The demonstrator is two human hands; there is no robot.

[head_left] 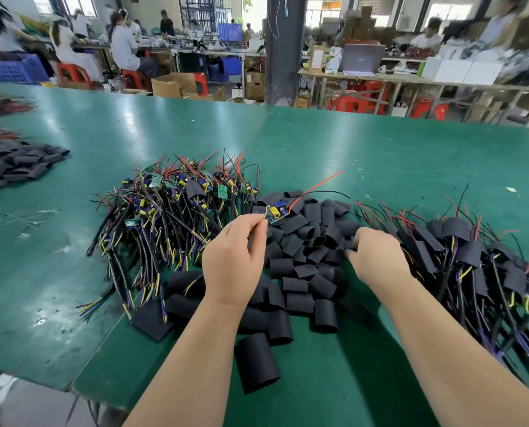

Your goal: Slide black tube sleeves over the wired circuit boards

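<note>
My left hand (234, 260) pinches the wires of a small circuit board (277, 212), which hangs just above a heap of loose black tube sleeves (303, 266). Red and black leads trail from the board up to the right. My right hand (374, 257) reaches into the right side of the sleeve heap, its fingertips on a sleeve; whether it grips one is hidden. A tangle of bare wired boards (177, 208) lies to the left. Boards with sleeves on them (466, 257) are piled at the right.
The green table (318, 143) stretches far ahead. A second heap of black sleeves (16, 164) and red wires sits at the far left. One large sleeve (255, 362) lies near the front edge. People work at benches behind.
</note>
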